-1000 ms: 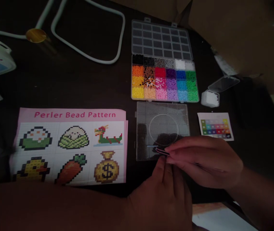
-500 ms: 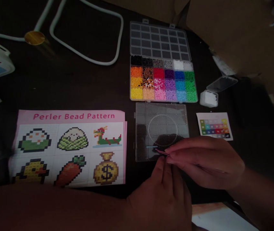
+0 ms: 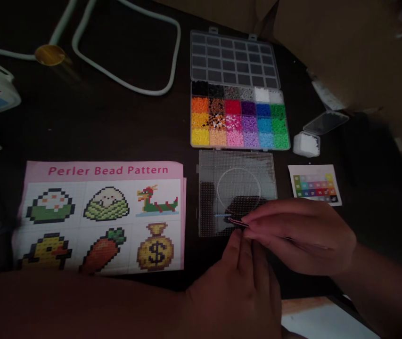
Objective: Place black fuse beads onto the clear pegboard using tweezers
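My right hand (image 3: 303, 235) is closed around a pair of slim tweezers (image 3: 239, 222). The tweezer tips point left, low over a clear pegboard (image 3: 209, 165), close to the right end of a short row of light blue beads (image 3: 222, 215). Whether a bead sits between the tips is too small to tell. Just below, my left hand (image 3: 243, 282) lies with its fingers stretched toward the board's near edge, index and middle fingertips at that edge. Its other fingertips are partly hidden.
Behind the pegboard stands an open bead box (image 3: 239, 148) of many colours. To the left lies a Perler bead pattern sheet (image 3: 109, 171). On the right are a colour card (image 3: 314, 171) and a small tub of white beads (image 3: 307, 144). A white cable (image 3: 126, 84) loops at the back.
The tweezers and my right hand have shifted very slightly, the tips staying by the end of the bead row. My left hand keeps its place at the board's edge.
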